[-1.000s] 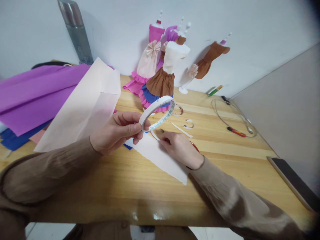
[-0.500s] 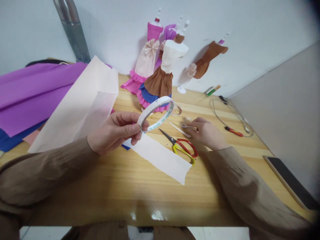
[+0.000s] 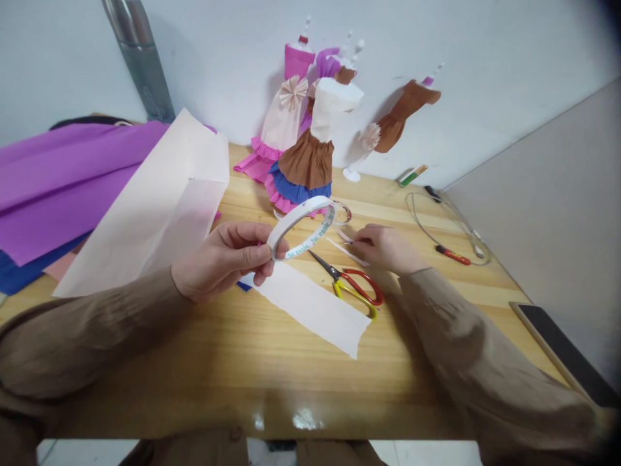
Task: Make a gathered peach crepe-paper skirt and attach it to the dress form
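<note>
One white tape roll (image 3: 295,217) (green lettering inside) tight in left hand (image 3: 224,261), right hand (image 3: 384,248) clamped on pale strip (image 3: 343,235).

Right hand (image 3: 387,250): leaving the scissors, swinging out to the side, and now edging back toward the tape roll.
Curled strip (image 3: 343,235): travelling with those fingertips, nearing the roll.
Scissors (image 3: 336,274): showing whole on the table, that hand no longer covering them.
Tape roll (image 3: 297,215): dipping slightly in the left hand (image 3: 224,259).
</note>
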Tool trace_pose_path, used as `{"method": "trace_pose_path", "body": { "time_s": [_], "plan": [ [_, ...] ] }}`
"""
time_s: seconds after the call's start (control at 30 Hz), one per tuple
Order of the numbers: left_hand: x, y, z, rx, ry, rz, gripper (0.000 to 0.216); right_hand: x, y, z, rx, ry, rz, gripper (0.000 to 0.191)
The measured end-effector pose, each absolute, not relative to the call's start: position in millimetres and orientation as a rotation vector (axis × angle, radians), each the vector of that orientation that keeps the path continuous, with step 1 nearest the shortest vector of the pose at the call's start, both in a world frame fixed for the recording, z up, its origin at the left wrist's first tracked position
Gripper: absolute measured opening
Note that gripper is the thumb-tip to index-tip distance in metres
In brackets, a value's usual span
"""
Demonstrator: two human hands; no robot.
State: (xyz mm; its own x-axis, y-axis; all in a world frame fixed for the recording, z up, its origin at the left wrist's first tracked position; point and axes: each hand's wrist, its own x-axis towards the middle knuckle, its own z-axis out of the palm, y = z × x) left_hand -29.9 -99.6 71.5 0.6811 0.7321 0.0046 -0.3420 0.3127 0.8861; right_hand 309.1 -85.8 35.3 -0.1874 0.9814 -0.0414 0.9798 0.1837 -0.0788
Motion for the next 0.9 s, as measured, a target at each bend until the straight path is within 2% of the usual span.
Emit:
{"method": "trace_pose_path", "body": {
  "time_s": [0.23,0.37,0.5,0.73,0.9],
  "plan": [
    [-29,-100,71,1.027,0.454,0.726,0.021,307,-91,35,-2.068,-2.301,0.261,0.029],
    [-30,-100,70,1.021,0.452,0.715,0.02,295,-96,35,-2.086,-2.393,0.236,0.022],
    [-30,-100,69,1.024,0.45,0.705,0.02,290,-99,38,-2.091,-2.489,0.166,0.023],
    [-28,-100,69,1.018,0.467,0.695,0.022,295,-102,49,-2.006,-2.616,0.306,0.018],
    [-28,-100,67,1.028,0.467,0.686,0.021,283,-109,53,-1.989,-2.653,0.211,0.012]
  ]
}}
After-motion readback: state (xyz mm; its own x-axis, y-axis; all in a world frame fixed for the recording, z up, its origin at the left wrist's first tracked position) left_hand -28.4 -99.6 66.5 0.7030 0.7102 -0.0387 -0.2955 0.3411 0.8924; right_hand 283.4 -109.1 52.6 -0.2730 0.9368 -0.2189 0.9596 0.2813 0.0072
